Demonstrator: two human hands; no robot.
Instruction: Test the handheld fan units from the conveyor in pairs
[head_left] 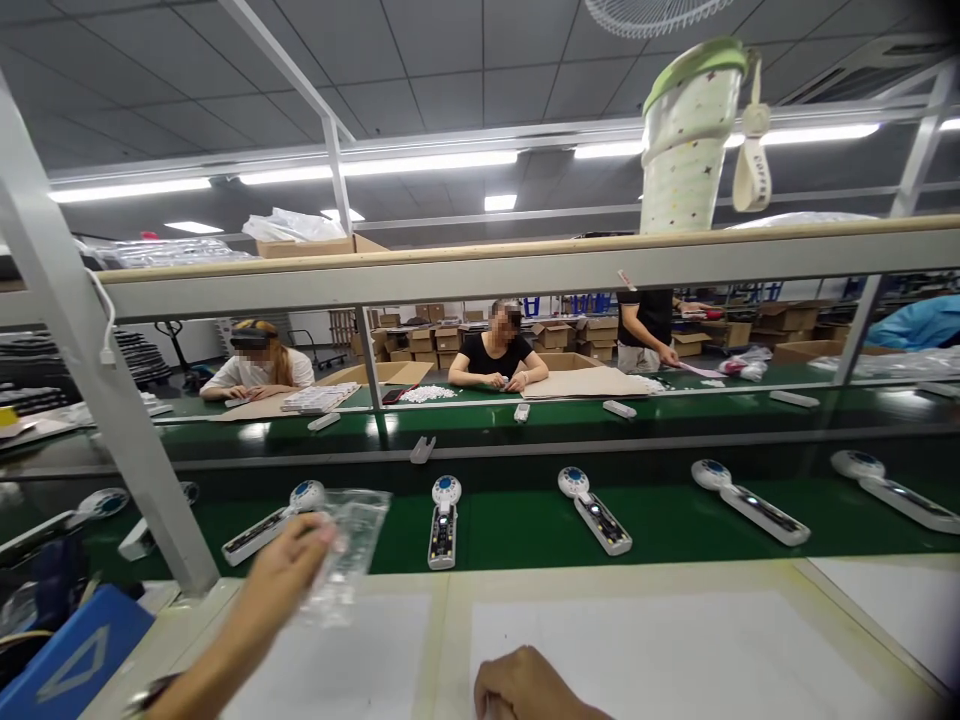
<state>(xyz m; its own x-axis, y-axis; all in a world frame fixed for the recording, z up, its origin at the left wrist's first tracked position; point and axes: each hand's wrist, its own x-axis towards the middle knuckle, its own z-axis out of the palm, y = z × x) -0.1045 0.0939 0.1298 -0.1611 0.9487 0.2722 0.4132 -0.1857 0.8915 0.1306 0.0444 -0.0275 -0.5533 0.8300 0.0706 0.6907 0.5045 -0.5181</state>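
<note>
Our left hand (296, 552) has its fingers pinched narrow on a clear bag (364, 535), held up above the near edge of the belt (510, 530) and the desk (637, 630). We cannot make out whether the bag contains anything. Our right hand (525, 685) is low over the desk, fingers curled; whether they hold something, we cannot tell. Along the belt, the white units (443, 530) lie apart with boards showing, several with a small light lit. We judge the boards fitted and the housings not yet closed; a loose shell (423, 450) lies beyond them.
</note>
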